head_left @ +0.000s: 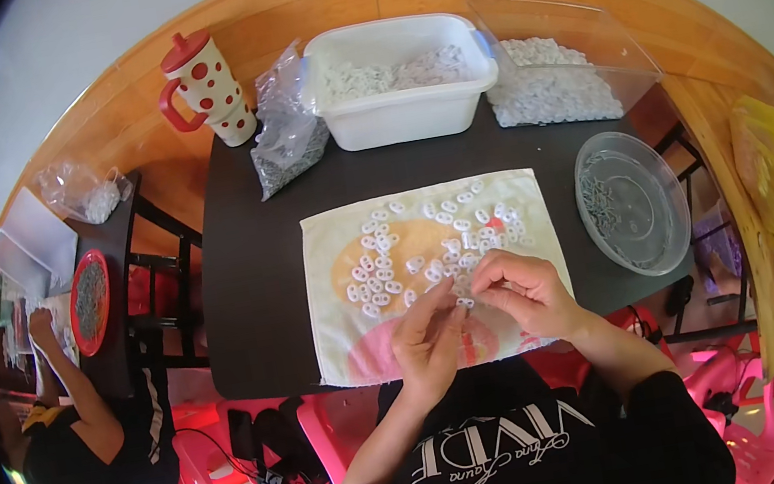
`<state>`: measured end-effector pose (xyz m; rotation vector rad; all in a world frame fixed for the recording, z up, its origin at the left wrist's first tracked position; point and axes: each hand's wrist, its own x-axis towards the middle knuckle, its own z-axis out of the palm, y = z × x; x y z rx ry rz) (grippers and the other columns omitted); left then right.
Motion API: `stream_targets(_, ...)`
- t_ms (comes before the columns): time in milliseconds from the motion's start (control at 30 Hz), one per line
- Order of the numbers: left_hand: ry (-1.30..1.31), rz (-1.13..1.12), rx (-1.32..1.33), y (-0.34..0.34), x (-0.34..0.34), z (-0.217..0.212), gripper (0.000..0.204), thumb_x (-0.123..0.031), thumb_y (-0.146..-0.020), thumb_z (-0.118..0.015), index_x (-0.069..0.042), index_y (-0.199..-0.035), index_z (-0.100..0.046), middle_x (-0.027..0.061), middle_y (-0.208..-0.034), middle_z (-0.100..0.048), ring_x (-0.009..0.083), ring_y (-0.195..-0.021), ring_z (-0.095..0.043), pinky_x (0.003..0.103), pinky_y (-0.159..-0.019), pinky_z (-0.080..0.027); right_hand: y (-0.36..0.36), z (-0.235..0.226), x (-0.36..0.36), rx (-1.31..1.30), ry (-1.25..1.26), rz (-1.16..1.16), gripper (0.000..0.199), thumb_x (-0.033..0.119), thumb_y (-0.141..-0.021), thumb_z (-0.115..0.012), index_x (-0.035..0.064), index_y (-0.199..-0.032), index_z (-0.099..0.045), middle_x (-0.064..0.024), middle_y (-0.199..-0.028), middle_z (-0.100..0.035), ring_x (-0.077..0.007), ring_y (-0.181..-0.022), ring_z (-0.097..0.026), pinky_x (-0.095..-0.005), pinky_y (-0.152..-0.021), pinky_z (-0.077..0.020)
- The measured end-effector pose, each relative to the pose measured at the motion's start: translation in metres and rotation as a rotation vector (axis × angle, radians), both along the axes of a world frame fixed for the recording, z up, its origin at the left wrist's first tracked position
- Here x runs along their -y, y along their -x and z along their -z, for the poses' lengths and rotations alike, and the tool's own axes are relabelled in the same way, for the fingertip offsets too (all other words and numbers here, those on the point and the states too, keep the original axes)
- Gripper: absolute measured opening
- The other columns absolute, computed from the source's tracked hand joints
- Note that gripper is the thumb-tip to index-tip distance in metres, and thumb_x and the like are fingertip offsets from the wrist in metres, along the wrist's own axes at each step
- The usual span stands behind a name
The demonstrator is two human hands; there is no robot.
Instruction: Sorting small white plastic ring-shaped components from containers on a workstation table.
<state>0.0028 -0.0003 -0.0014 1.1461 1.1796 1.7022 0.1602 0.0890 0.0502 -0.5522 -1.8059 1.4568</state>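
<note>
Between the thumb and fingers of my left hand [426, 342] is a small white oval plastic piece [464, 302] with two holes. Just to its right, my right hand [525, 293] is closed in a pinch, its fingertips close to that piece; what they hold is too small to make out. Both hands are over the near part of a pale patterned towel [323, 252]. Many similar white two-holed pieces [374, 285] lie loose across the towel, some clustered behind my fingers and partly hidden by them.
A clear round tub [653, 225] with small grey metal pieces sits right. Along the back stand a spotted tumbler [217, 97], a plastic bag of grey bits [291, 146], a white bin [403, 120] and a clear box of white pieces [551, 94]. Other people work at both sides.
</note>
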Motion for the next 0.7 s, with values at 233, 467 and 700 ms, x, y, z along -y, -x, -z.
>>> stream_targets(233, -0.047, 0.075, 0.050, 0.002, 0.001, -0.005, 0.042, 0.011, -0.094, -0.057, 0.001, -0.135, -0.056, 0.0055, -0.102, -0.062, 0.0089, -0.091, -0.060, 0.022, -0.081, -0.050, 0.009, 0.003, -0.001, 0.080, -0.133, -0.001, 0.016, -0.013, -0.087, -0.059, -0.0023, -0.098, -0.063, -0.0091, -0.092, -0.061, -0.0179, -0.083, -0.060, -0.0266, -0.073, -0.0473)
stream_targets(467, -0.056, 0.082, 0.067, 0.003, 0.001, -0.003, 0.044, 0.011, -0.092, -0.060, 0.001, -0.134, -0.057, 0.0050, -0.100, -0.065, 0.0090, -0.090, -0.061, 0.023, -0.081, -0.052, 0.009, -0.003, -0.001, 0.130, -0.207, 0.004, 0.017, -0.013, -0.087, -0.058, -0.0024, -0.098, -0.063, -0.0094, -0.093, -0.061, -0.0194, -0.082, -0.060, -0.0274, -0.072, -0.0472)
stream_targets(700, -0.033, 0.097, 0.085, 0.003, 0.002, -0.003, 0.044, 0.013, -0.092, -0.059, 0.001, -0.134, -0.057, 0.0045, -0.101, -0.064, 0.0087, -0.091, -0.061, 0.023, -0.081, -0.051, 0.008, -0.005, -0.002, 0.148, -0.212, -0.022, 0.017, -0.013, -0.084, -0.060, -0.0016, -0.097, -0.063, -0.0108, -0.090, -0.061, -0.0231, -0.082, -0.060, -0.0302, -0.073, -0.0479)
